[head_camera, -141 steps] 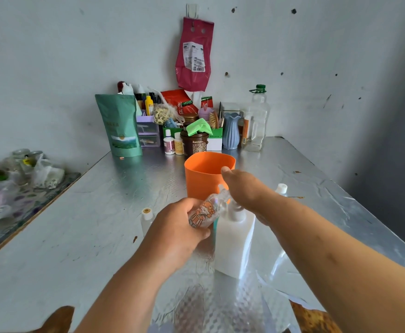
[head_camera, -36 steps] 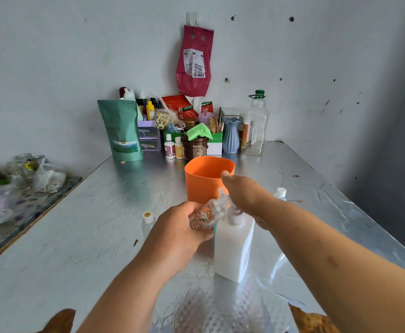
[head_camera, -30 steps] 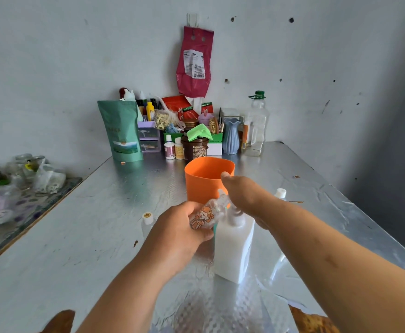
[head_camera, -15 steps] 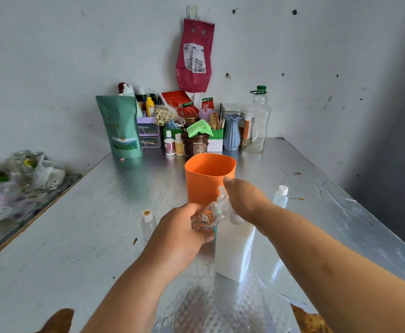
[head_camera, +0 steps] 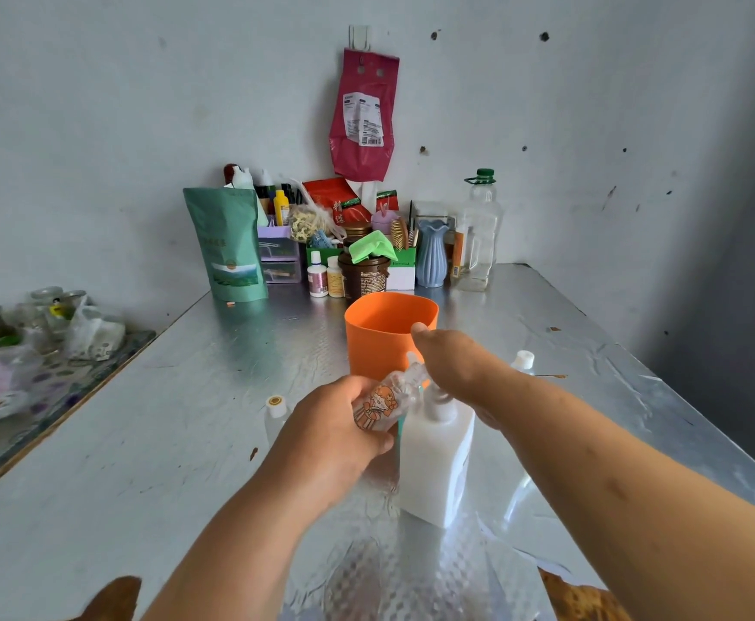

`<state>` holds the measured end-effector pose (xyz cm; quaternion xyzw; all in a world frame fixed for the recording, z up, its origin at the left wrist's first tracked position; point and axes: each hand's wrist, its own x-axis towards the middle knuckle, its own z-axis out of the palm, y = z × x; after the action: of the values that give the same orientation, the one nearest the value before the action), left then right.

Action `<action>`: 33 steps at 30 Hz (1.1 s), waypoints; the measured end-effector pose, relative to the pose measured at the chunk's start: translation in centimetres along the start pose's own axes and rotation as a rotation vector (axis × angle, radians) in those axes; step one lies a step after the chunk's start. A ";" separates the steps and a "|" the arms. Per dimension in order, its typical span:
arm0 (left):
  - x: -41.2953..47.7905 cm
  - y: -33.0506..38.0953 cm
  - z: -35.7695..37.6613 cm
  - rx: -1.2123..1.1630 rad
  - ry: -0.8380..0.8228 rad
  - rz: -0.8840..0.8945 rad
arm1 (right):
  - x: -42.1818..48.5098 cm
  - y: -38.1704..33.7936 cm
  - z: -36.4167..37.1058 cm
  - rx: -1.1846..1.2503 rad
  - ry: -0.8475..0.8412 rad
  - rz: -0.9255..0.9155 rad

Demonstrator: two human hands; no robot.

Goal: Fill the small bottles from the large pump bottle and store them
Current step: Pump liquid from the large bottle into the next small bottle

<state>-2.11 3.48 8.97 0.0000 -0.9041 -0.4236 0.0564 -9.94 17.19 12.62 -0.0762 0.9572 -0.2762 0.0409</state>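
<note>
Right hand (head_camera: 452,365) is covering the pump head of the large pump bottle (head_camera: 434,463) at centre frame. Its fingers are lying out of sight, so I cannot tell its grip. Left hand (head_camera: 331,423) is gripping a small clear bottle (head_camera: 387,401), which is tilting neck-up toward the right hand and showing a cartoon sticker. The pump bottle, white, matte and square-shouldered, is standing on the crinkled foil-like surface (head_camera: 187,419). A smooth orange cup (head_camera: 384,338) is standing just behind.

Pale pitted wall (head_camera: 142,127) behind foil-covered table (head_camera: 142,441)
</note>
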 end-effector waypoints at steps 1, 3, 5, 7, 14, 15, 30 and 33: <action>0.0 0.0 0.0 0.008 0.002 -0.003 | 0.0 0.0 0.0 -0.001 -0.004 -0.006; 0.1 0.0 0.0 0.018 0.002 -0.014 | 0.1 0.0 0.1 -0.013 0.002 -0.014; 0.2 -0.1 0.1 0.019 0.000 -0.022 | 0.4 0.1 0.3 -0.027 0.028 -0.012; 0.4 -0.1 0.2 0.018 -0.001 -0.025 | 0.7 0.3 0.5 -0.022 0.051 -0.017; 0.5 -0.6 0.7 0.008 -0.031 -0.048 | 0.7 1.1 1.4 -0.074 0.074 -0.050; 0.4 -0.6 0.7 0.010 -0.030 -0.048 | 0.7 1.1 1.4 -0.072 0.074 -0.046; 0.0 0.0 0.1 -0.021 0.002 -0.024 | 0.3 0.3 0.0 -0.027 0.010 -0.028; 0.1 -0.1 0.1 -0.020 0.000 -0.016 | 0.4 0.3 0.1 -0.018 0.009 -0.022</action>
<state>-2.25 3.51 8.84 0.0068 -0.8997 -0.4333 0.0530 -10.32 17.33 12.31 -0.0858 0.9589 -0.2686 0.0328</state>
